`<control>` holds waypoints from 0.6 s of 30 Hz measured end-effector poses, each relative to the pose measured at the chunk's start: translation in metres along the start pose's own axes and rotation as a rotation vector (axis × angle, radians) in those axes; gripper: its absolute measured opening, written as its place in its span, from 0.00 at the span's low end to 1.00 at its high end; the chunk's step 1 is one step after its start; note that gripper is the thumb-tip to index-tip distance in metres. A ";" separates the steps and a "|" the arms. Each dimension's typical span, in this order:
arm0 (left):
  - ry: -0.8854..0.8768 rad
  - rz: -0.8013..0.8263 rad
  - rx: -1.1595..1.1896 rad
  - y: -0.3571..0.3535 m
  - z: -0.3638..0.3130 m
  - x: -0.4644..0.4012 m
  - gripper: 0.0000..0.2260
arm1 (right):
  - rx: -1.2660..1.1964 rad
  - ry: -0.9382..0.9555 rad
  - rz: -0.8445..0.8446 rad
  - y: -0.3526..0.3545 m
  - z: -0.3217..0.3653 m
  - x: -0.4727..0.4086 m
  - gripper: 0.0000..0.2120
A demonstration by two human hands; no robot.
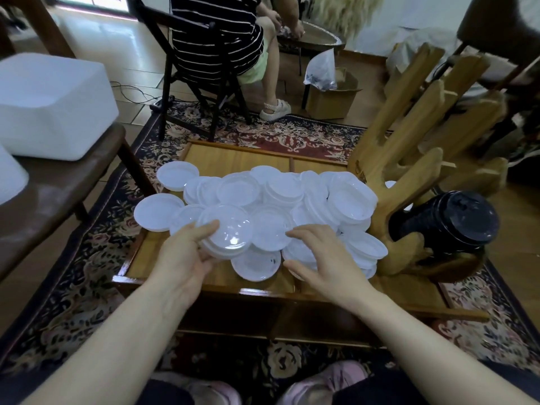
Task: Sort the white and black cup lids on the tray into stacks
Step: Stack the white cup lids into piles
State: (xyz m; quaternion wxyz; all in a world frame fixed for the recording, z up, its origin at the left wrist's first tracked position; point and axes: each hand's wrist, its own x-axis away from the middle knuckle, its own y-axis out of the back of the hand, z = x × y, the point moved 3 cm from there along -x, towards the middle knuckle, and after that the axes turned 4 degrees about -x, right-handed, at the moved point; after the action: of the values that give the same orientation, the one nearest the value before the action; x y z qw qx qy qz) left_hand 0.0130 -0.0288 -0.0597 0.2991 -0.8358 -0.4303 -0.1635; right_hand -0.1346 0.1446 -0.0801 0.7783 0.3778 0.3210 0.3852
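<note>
Holding a short stack of white lids [226, 235], the left hand [182, 258] has thumb and fingers curled round its edge, just above the near left part of the wooden tray [233, 162]. Right hand [324, 258] hovers over the loose white lids [295, 200], fingers spread and relaxed, gripping nothing. Those lids lie heaped across the tray, a few hanging over its left rim. Off to the right, a stack of black lids [447, 220] rests on its side in a wooden rack [409, 159]. Patterned rug [87, 258] underneath.
</note>
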 end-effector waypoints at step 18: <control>0.031 -0.113 0.211 -0.013 -0.006 0.000 0.19 | -0.135 -0.064 -0.297 0.007 0.027 -0.026 0.04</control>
State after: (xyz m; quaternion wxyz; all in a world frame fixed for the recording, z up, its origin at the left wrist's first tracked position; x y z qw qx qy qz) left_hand 0.0024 -0.0270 -0.0500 0.3823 -0.7714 -0.4869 -0.1472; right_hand -0.1286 0.1161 -0.0546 0.8601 0.2853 0.3217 0.2744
